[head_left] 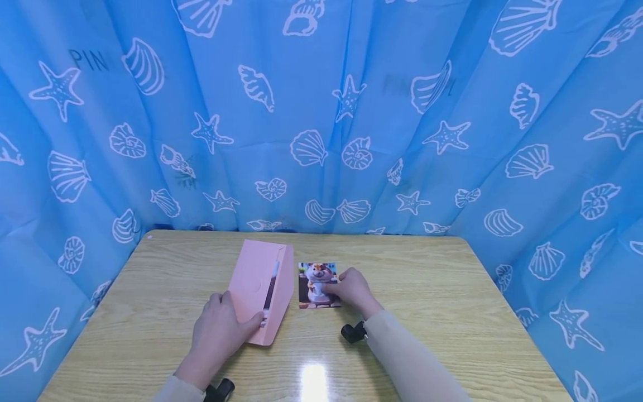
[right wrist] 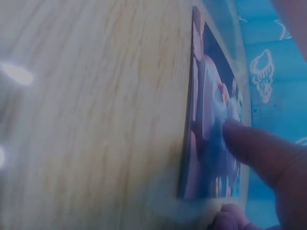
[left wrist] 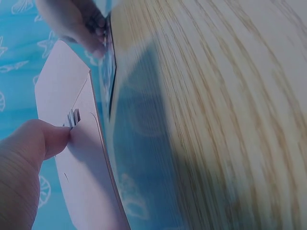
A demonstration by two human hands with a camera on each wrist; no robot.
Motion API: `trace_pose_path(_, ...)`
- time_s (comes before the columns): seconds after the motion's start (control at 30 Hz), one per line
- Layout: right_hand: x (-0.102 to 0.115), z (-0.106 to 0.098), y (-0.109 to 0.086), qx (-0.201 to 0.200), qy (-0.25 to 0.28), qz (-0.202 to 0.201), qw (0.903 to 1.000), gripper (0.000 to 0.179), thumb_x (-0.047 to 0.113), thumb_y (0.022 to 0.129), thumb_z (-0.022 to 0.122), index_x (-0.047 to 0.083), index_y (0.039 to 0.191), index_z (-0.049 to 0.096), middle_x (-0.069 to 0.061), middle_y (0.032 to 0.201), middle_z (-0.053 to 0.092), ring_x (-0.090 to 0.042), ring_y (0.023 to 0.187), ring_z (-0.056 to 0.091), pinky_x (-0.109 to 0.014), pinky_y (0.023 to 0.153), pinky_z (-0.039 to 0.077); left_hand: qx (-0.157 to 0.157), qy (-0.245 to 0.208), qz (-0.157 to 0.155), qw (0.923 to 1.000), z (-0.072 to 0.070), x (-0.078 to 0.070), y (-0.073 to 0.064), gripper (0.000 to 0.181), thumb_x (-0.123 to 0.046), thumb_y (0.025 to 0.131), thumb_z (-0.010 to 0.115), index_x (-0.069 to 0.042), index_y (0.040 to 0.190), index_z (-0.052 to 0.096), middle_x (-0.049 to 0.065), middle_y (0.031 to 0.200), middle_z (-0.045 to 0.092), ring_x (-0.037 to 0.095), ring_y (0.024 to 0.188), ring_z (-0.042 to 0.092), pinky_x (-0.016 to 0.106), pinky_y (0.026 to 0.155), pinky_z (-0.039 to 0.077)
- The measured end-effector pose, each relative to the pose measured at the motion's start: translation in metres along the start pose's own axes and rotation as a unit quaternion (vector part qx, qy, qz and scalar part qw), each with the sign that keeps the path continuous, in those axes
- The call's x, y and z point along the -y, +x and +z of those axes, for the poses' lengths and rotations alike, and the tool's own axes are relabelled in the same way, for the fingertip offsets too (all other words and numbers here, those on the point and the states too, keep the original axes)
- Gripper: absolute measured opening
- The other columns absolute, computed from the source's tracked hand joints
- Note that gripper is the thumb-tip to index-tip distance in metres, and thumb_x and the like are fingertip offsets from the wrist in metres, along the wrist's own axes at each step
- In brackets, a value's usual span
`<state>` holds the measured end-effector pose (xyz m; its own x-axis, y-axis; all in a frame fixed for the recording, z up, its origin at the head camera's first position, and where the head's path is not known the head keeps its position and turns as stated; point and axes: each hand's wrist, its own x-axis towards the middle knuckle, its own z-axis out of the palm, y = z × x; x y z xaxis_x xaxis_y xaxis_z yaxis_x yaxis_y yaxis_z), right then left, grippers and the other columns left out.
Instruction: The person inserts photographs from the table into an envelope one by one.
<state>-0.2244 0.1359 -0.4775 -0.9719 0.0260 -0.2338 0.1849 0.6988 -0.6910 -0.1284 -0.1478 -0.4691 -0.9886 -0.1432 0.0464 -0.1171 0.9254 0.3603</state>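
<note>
A pink paper envelope [head_left: 253, 276] is tilted over the left-middle of the table. My left hand [head_left: 219, 330] grips it by the near left side, with the thumb [left wrist: 53, 139] at its opening. Part of a dark-and-white printed item [head_left: 271, 287] shows in that opening; the rest of it is hidden. To the right, a square picture card [head_left: 307, 296] with a cartoon hamster on it is at the table surface. My right hand [head_left: 354, 290] pinches the card's right side, the thumb [right wrist: 254, 148] on the printed face and the other fingers by the edge.
Both hands work over a wood-grain table [head_left: 412, 279]. A blue curtain [head_left: 321, 111] with white shells and starfish hangs behind it and along the sides. Black wrist devices [head_left: 353, 333] sit under both wrists. Light glares off the table's near edge.
</note>
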Motion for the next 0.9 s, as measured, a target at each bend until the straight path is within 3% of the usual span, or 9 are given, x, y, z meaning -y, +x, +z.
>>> trace_pose_path(0.17, 0.0040, 0.0015, 0.0036, 0.011, -0.028, -0.010, 0.9995, 0.043, 0.027, 0.072, 0.085, 0.008, 0.073, 0.047, -0.001, 0.067, 0.040, -0.016, 0.057, 0.036, -0.029, 0.052, 0.031, 0.003, 0.001, -0.002, 1.0000, -0.0001, -0.0004, -0.0003, 0.101, -0.071, 0.070, 0.067, 0.016, 0.118, 0.053, 0.025, 0.104, 0.054, 0.031, 0.085, 0.052, 0.049, 0.072, 0.051)
trace_pose_path(0.27, 0.0045, 0.0021, 0.0052, 0.016, -0.034, -0.009, 0.9993, 0.048, 0.024, 0.073, 0.084, 0.014, 0.060, 0.039, 0.004, 0.056, 0.028, -0.013, 0.048, 0.025, -0.029, 0.047, 0.025, 0.003, 0.003, 0.000, 1.0000, 0.0008, 0.0002, 0.0001, 0.101, -0.071, 0.070, 0.067, 0.016, 0.118, 0.053, 0.024, 0.103, 0.054, 0.030, 0.084, 0.052, 0.049, 0.072, 0.051)
trace_pose_path(0.37, 0.0036, 0.0030, 0.0056, 0.014, -0.033, -0.010, 0.9993, 0.048, 0.022, 0.072, 0.085, 0.015, 0.057, 0.040, 0.005, 0.054, 0.027, -0.012, 0.047, 0.025, -0.029, 0.047, 0.026, 0.001, 0.005, 0.002, 1.0000, 0.0016, 0.0008, 0.0007, 0.100, -0.071, 0.070, 0.067, 0.016, 0.118, 0.053, 0.023, 0.101, 0.054, 0.029, 0.082, 0.051, 0.048, 0.071, 0.051)
trace_pose_path(0.57, 0.0031, 0.0025, 0.0058, 0.009, -0.024, -0.008, 0.9996, 0.038, 0.023, 0.072, 0.085, 0.006, 0.073, 0.052, -0.002, 0.067, 0.041, -0.017, 0.057, 0.037, -0.031, 0.054, 0.033, 0.002, 0.007, 0.001, 1.0000, 0.0016, 0.0009, 0.0012, 0.102, -0.072, 0.070, 0.066, 0.016, 0.119, 0.053, 0.024, 0.101, 0.053, 0.029, 0.082, 0.051, 0.048, 0.070, 0.052)
trace_pose_path(0.73, 0.0005, 0.0029, 0.0045, 0.005, -0.015, -0.005, 0.9999, 0.045, 0.024, 0.074, 0.085, 0.001, 0.096, 0.053, -0.009, 0.088, 0.053, -0.023, 0.075, 0.049, -0.033, 0.066, 0.041, 0.005, 0.005, -0.002, 1.0000, 0.0005, 0.0003, 0.0004, 0.104, -0.073, 0.070, 0.066, 0.016, 0.120, 0.052, 0.024, 0.103, 0.054, 0.030, 0.084, 0.052, 0.049, 0.072, 0.052)
trace_pose_path(0.9, -0.0015, 0.0045, 0.0023, -0.002, 0.005, -0.012, 0.9999, 0.045, 0.021, 0.074, 0.084, 0.000, 0.098, 0.051, -0.010, 0.088, 0.053, -0.025, 0.077, 0.051, -0.034, 0.067, 0.042, 0.015, 0.003, -0.006, 0.9999, -0.0005, -0.0004, -0.0015, 0.106, -0.075, 0.069, 0.065, 0.016, 0.121, 0.052, 0.025, 0.105, 0.054, 0.030, 0.085, 0.052, 0.049, 0.073, 0.051)
